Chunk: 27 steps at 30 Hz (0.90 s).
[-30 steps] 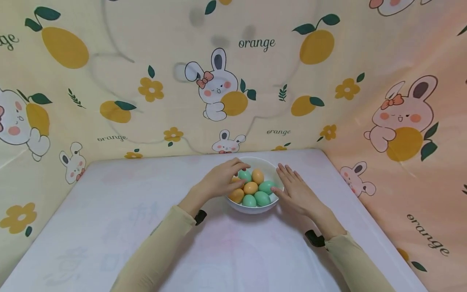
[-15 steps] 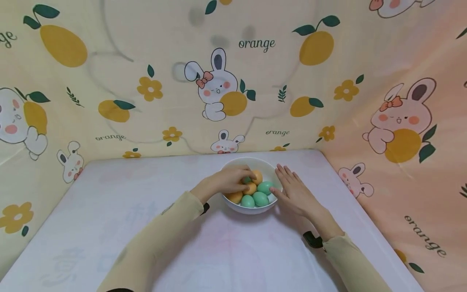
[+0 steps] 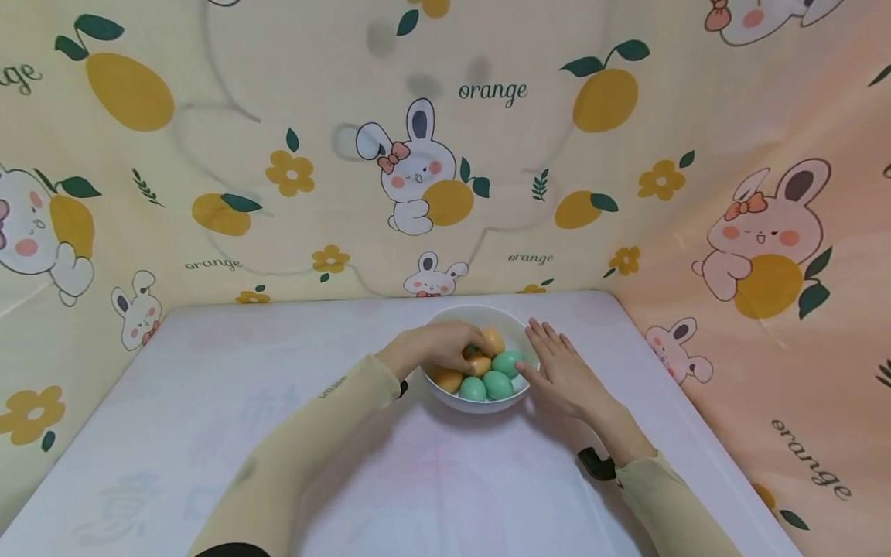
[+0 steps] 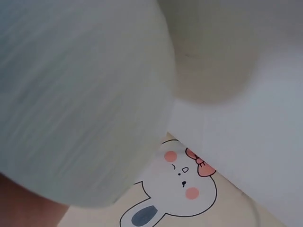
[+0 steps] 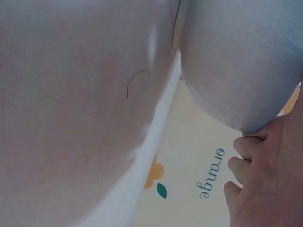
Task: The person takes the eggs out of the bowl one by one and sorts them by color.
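A white bowl [image 3: 480,404] holding several green and orange eggs stands toward the back of the table. My left hand [image 3: 445,343] reaches in over its left side, thumb and fingers curled round a green egg [image 3: 472,350] that they mostly cover. Beside those fingers lie an orange egg [image 3: 493,340] and another orange egg [image 3: 480,365]. My right hand [image 3: 567,370] rests against the right rim with straight fingers, its thumb near a green egg [image 3: 506,363]. Both wrist views show the bowl's outer wall [image 4: 85,104] large and close; in the right one, the right hand's fingers [image 5: 246,168] touch it.
The white-covered table [image 3: 174,433] stretches out in front and to the left. A printed cloth [image 3: 306,216] with rabbits and oranges rises along the back and both sides. Each sleeved forearm has a dark band or device at the wrist, such as the right one [image 3: 596,464].
My left hand has moved right and down into the bowl, its fingers closing round the green egg. The right hand stays at the rim. The view has shifted slightly.
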{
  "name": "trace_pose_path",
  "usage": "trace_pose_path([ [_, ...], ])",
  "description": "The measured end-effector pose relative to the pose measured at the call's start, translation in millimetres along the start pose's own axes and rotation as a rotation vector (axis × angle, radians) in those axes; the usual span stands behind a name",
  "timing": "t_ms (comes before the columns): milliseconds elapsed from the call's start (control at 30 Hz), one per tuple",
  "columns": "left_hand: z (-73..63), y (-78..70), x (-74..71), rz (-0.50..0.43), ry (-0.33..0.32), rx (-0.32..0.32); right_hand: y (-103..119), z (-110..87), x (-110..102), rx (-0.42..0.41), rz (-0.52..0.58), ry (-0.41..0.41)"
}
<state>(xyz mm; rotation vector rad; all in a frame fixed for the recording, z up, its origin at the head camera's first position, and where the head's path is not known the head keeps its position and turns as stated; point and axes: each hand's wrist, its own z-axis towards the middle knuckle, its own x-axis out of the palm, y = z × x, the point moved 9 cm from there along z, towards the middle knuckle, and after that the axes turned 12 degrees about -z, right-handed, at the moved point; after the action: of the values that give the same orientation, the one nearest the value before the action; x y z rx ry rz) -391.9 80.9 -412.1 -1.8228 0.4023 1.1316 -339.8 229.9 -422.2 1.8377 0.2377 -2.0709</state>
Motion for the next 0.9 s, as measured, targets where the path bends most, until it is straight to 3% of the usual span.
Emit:
trace_pose_path([
  [467, 1.8, 1.7, 10.6, -0.06, -0.02, -0.029, -3.6, -8.6, 8.8, 0.009, 0.007, -0.01],
  [633, -3.9, 1.7, 1.8, -0.083, -0.071, -0.047, -3.4, -5.3, 5.1, 0.001, -0.005, -0.023],
  [900, -16.8, 3.4, -8.1, -0.134, -0.157, 0.006, -2.0, 0.3, 4.3, -0.007, -0.008, -0.025],
])
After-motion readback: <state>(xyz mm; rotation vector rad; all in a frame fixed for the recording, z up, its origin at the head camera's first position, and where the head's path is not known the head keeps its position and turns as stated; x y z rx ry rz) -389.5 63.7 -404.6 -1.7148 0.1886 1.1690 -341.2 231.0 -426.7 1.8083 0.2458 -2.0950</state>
